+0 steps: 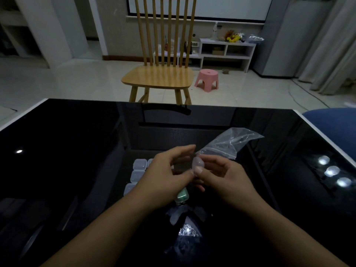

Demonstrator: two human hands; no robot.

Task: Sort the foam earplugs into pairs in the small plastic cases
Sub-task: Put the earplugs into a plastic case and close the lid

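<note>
Both hands meet above the middle of a glossy black table. My right hand pinches a small clear plastic case between thumb and fingers. My left hand is closed, with a green foam earplug poking out below its palm; its fingertips touch the case. Several more small clear cases lie in a column on the table, partly hidden behind my left hand. A clear zip bag lies just beyond my right hand.
A wooden chair stands at the table's far edge, with a pink stool on the floor behind it. A blue seat sits off the table's right corner. Ceiling lights glare on the table at the right and near me.
</note>
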